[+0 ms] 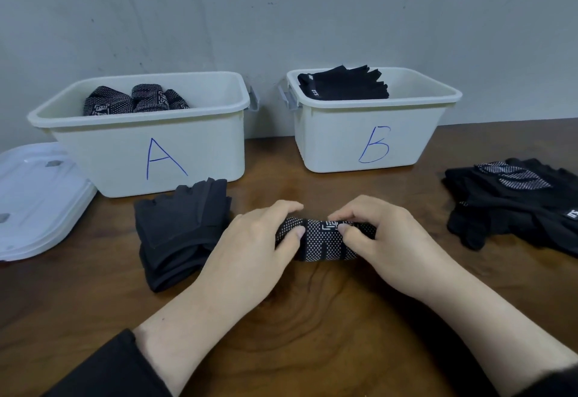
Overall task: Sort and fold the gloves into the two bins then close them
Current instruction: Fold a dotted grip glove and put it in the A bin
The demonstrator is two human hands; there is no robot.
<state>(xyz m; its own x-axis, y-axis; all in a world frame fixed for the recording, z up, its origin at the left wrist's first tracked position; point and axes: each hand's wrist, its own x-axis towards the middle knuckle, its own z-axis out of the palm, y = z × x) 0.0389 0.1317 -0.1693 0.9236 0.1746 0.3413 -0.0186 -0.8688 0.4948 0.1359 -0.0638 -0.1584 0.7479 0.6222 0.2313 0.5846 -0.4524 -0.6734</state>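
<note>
Hands' grip [316, 234] hiding dotted glove [322, 241] ends

Under my view runs a dark brown wooden desk [312, 318] with a swirling grain, and behind it stands a plain grey wall [281, 14] marked with faint scuffs and specks.

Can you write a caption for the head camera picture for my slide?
Both hands, left hand and right hand, fold a dotted glove before bin A and bin B.

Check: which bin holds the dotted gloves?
Bin A, the left one: its folded gloves show white dots. Bin B holds plain black gloves.
</note>
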